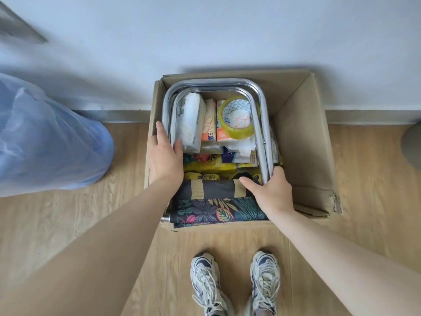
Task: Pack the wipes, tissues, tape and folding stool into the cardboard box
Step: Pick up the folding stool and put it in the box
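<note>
An open cardboard box (303, 124) stands on the floor against the wall. Inside it lies the folding stool (259, 124), its chrome legs framing the contents and its floral fabric seat (218, 208) at the near edge. My left hand (165, 156) grips the left leg. My right hand (271, 190) grips the right leg near the seat. Within the frame sit a white wipes pack (189, 119), orange-and-white tissue packs (209, 124), a yellowish tape roll (238, 116) and yellow packs (211, 165) below.
A blue plastic bag (50, 137) bulges on the floor to the left. The box's right flap (319, 197) is folded out and torn at a corner. My two sneakers (237, 283) stand on a cardboard flap before the box. A grey object (412, 144) shows at the right edge.
</note>
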